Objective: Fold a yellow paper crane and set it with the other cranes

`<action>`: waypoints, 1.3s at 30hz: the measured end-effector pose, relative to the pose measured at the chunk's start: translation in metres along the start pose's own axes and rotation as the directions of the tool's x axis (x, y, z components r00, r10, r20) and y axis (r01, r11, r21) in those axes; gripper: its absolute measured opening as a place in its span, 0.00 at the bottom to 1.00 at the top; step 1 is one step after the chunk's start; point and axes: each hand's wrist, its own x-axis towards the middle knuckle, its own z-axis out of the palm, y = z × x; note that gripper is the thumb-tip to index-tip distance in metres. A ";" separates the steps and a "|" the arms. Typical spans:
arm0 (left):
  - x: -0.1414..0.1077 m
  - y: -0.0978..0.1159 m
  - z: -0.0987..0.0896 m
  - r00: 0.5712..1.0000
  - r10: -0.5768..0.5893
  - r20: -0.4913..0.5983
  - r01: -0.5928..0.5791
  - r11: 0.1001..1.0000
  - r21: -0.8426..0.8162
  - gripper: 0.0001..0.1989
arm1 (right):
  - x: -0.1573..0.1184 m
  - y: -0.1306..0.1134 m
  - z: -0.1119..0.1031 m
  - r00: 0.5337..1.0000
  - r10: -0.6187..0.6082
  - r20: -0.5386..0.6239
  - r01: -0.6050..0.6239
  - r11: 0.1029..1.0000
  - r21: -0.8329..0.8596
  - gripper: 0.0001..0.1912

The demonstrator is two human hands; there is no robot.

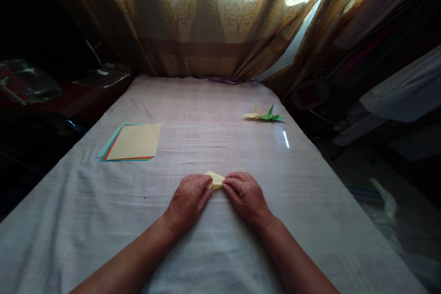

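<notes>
Between my two hands, low over the middle of the cloth, is a small piece of folded pale yellow paper (216, 179). My left hand (190, 193) is closed on its left side, the fingers covering that end. With thumb and fingers pinched together, my right hand (246, 195) grips the narrower right tip. Part of the paper is hidden behind the fingers, so its full folded shape does not show.
A stack of square coloured paper (134, 141), cream on top, lies to the left. Two folded paper cranes, one cream (253, 115) and one green (272, 115), rest at the back right. A light cloth (193, 101) covers the surface; a patterned curtain (206, 23) hangs behind.
</notes>
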 end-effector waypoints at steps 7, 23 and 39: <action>-0.002 -0.001 0.001 1.000 0.016 -0.017 -0.016 1.000 -0.006 0.11 | 0.011 0.002 -0.002 0.997 0.056 0.060 -0.057 0.998 0.028 0.07; -0.008 -0.002 -0.002 0.994 0.074 0.078 -0.079 0.995 0.064 0.13 | 0.009 0.000 0.001 0.995 0.095 0.018 -0.096 0.992 0.080 0.07; -0.020 -0.001 -0.006 0.950 0.276 0.146 -0.306 0.917 0.256 0.18 | 0.009 0.000 0.001 0.993 0.112 0.037 -0.115 0.989 0.097 0.07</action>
